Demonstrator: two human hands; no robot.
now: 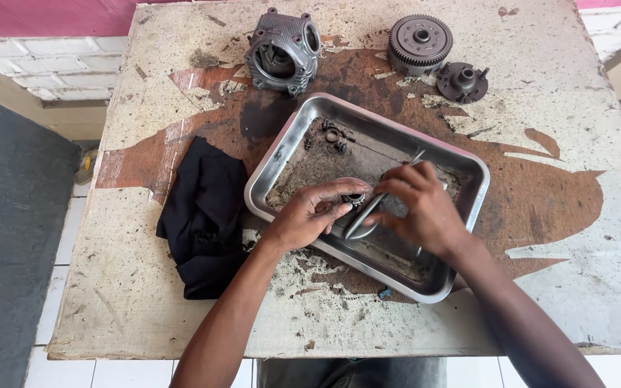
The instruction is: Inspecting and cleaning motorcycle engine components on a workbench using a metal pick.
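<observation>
A dented steel tray (468,215) lies tilted on a worn, peeling table (555,122). Over its middle, my left hand (309,214) pinches a small round metal part (354,199) between thumb and fingers. My right hand (422,207) holds a thin metal tool (368,212) like a pen, its lower end pressed against that part. Small rings and clips (333,136) lie loose in the tray's far corner.
A black rag (204,215) lies left of the tray. At the table's far side stand a grey engine cylinder head (282,52), a toothed clutch gear (419,42) and a small clutch hub (462,80). Tiled floor lies around the table.
</observation>
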